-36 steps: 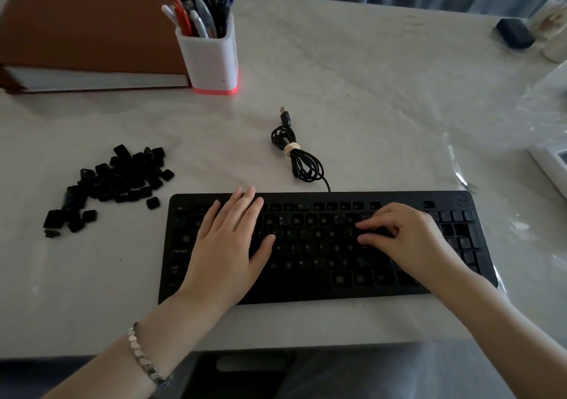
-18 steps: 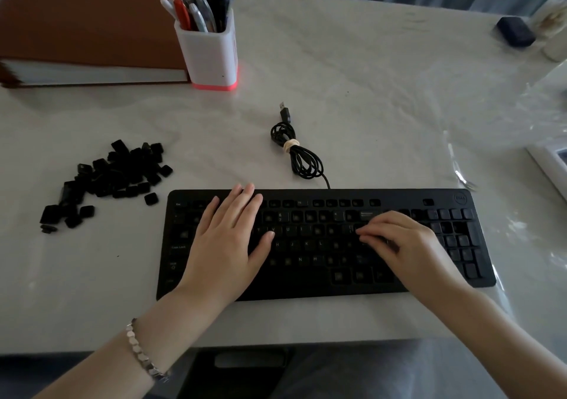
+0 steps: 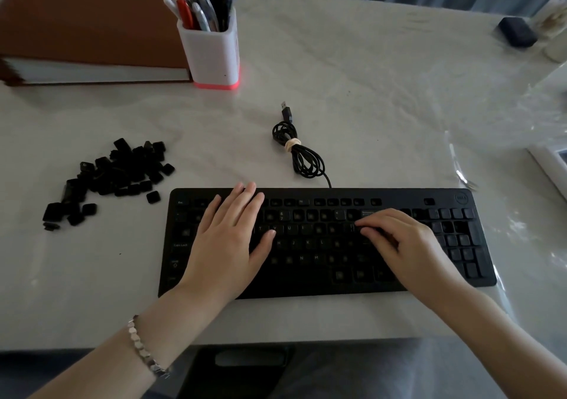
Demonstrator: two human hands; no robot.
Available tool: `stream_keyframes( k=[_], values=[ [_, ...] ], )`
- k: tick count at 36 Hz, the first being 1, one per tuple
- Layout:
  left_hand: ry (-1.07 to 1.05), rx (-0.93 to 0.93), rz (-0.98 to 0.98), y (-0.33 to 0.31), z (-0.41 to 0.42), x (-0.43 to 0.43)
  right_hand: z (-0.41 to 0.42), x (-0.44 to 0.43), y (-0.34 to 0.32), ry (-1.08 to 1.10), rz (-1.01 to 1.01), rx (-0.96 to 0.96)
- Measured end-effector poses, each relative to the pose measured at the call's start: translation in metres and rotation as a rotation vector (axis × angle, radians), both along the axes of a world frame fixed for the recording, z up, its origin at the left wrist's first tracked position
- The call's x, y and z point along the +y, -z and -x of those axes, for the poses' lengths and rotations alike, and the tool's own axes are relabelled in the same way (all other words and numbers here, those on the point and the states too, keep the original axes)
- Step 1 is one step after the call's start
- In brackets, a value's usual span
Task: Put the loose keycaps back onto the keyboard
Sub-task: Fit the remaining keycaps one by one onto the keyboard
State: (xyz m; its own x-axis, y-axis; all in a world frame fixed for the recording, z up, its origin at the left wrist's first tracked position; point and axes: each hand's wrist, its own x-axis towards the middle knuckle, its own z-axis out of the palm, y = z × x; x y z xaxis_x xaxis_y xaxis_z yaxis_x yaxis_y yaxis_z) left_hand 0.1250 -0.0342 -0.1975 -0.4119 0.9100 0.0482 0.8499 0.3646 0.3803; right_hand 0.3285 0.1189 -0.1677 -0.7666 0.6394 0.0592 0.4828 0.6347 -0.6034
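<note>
The black keyboard [image 3: 325, 288] lies at the table's front edge, with some keycaps on and several bare sockets. A pile of loose black keycaps [image 3: 116, 174] sits on the table to its left. My left hand [image 3: 227, 239] rests flat on the keyboard's left half with its fingers straight. My right hand [image 3: 408, 245] is over the right part of the main key block. Its fingers are curled, and the tips come together on the keys near the backspace. Anything between those fingertips is hidden.
The keyboard's coiled cable [image 3: 300, 156] with its USB plug lies just behind it. A white pen holder [image 3: 211, 52] and a brown binder [image 3: 86, 24] stand at the back left. A dark small object [image 3: 517, 32] is at the back right, and a white frame edge [image 3: 549, 165] at the right.
Both hands stay where they were on the keyboard. Only the view has shifted slightly.
</note>
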Motion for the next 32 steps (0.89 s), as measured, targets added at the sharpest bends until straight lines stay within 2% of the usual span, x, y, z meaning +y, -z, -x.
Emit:
stream_keyframes(
  k=[5, 8, 14, 19, 26, 32],
  values=[
    [-0.006, -0.007, -0.005, 0.0, 0.0, 0.001, -0.001, -0.008, -0.004, -0.127, 0.103, -0.049],
    [-0.003, -0.01, -0.011, 0.0, 0.0, 0.0, -0.001, -0.012, 0.0, -0.119, 0.115, -0.068],
    [0.003, -0.003, -0.019, 0.001, 0.001, 0.0, -0.003, -0.012, 0.01, -0.11, 0.051, -0.055],
    [0.002, -0.01, -0.03, 0.001, 0.001, -0.001, -0.005, -0.02, 0.013, -0.052, -0.008, 0.033],
    [-0.002, 0.0, -0.024, 0.002, 0.001, 0.0, -0.01, -0.026, 0.016, -0.115, -0.164, 0.021],
    [0.004, 0.006, -0.012, 0.001, 0.001, 0.0, -0.012, -0.023, 0.019, -0.043, -0.045, 0.011]
  ],
)
